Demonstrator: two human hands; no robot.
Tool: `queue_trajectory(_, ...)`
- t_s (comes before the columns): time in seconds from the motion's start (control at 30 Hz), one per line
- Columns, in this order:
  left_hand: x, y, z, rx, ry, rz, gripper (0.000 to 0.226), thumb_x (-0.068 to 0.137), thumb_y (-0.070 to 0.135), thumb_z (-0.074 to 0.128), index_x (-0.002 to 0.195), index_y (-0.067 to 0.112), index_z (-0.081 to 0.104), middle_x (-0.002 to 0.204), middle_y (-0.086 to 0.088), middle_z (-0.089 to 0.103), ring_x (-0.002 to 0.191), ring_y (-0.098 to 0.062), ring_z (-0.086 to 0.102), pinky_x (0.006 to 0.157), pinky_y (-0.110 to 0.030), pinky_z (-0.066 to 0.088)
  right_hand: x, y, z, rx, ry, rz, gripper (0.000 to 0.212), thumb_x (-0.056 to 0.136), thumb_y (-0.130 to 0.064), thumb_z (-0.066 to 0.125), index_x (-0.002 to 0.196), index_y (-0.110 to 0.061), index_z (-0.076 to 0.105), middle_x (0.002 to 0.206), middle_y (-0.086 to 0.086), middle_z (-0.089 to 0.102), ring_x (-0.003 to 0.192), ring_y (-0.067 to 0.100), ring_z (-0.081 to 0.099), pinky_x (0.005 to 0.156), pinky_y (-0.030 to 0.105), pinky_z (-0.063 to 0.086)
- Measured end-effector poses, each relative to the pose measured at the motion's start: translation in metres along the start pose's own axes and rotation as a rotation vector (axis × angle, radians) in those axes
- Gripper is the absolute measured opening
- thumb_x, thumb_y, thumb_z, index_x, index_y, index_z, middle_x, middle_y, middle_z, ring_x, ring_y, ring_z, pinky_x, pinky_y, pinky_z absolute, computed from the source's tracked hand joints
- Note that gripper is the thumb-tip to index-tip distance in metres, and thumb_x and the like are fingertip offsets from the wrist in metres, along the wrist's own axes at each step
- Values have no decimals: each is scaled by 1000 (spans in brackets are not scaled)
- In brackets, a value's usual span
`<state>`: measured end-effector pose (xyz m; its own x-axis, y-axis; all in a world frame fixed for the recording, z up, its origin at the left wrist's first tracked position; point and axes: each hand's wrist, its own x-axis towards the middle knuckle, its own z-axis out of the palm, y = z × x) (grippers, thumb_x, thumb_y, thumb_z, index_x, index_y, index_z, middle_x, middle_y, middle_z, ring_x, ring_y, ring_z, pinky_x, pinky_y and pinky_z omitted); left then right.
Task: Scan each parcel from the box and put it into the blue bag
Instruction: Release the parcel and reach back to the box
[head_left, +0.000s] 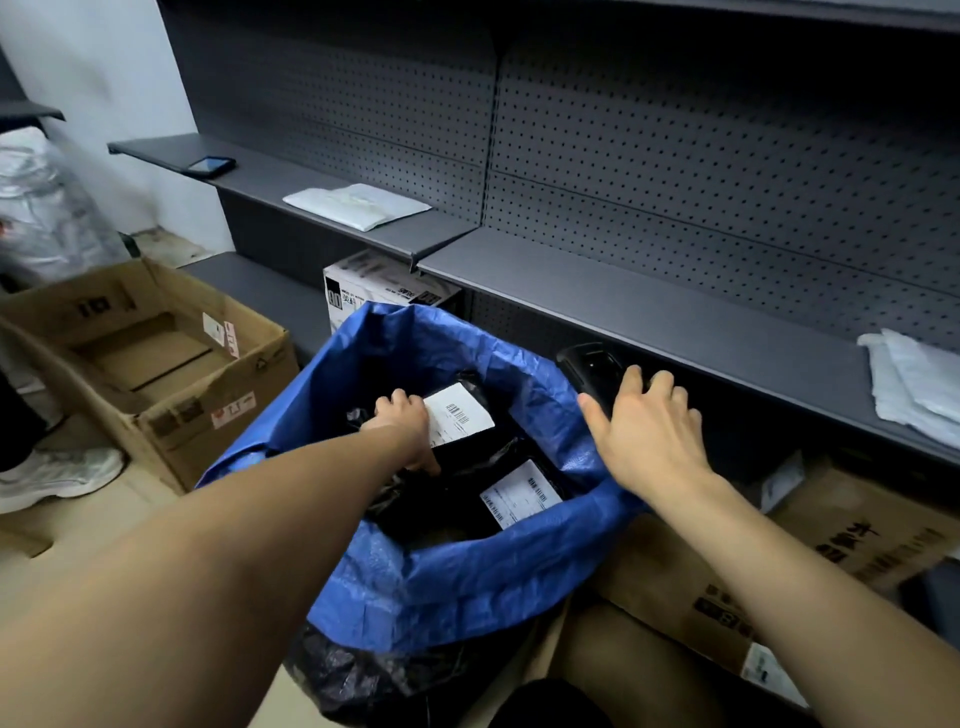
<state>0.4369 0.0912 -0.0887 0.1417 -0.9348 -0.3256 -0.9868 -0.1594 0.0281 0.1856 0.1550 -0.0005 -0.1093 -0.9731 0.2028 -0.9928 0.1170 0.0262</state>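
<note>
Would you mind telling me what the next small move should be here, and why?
Probably release: the left hand grips a black labelled parcel already down inside the blue bag, on top of another parcel. Opening that grip and withdrawing seems right, while the right hand holds the black scanner.

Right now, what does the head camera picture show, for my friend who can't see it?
A person's left hand grips a black parcel with a white label inside an open blue bag. Their right hand holds a black scanner at the bag's edge, below grey shelves.
</note>
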Motion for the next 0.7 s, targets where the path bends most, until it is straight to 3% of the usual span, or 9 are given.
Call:
queue_trajectory(0.13,11,12,16,-122,37,-156,132,54,64,85,149,4,16,139,-11,30,130,-33,33,100,-51,44,6,-6,9,-4,-21,-12,81,98,-63,29,150,-1,31,130,21,47,118,37,48,93,48,43)
queue_trajectory(0.23,19,19,27,-142,36,-218,140,57,75,75,154,2,4,146,-20,26,135,-38,30,106,-52,38,8,-10,14,1,-23,-23,80,98,-63,29,149,-1,32,130,21,47,118,37,49,93,48,43)
queue_trajectory(0.3,18,23,29,-140,57,-234,133,66,82,62,156,13,-9,157,-23,10,146,-39,13,112,-57,25,9,-10,16,5,-28,-27,80,98,-63,29,149,-1,32,130,20,47,118,37,48,93,48,43)
queue_trajectory(0.4,13,27,27,-35,158,-137,112,79,84,39,157,22,-13,164,-16,-6,150,-36,-7,117,-58,8,11,-8,18,14,-37,-29,80,98,-64,28,149,-1,31,130,21,47,118,37,48,93,48,43)
queue_trajectory(0.7,0,32,20,26,230,-48,89,91,76,18,157,24,-11,165,-12,-9,151,-35,-9,119,-57,1,1,7,19,29,-42,8,81,98,-63,30,150,-2,31,131,20,46,119,37,48,94,48,42)
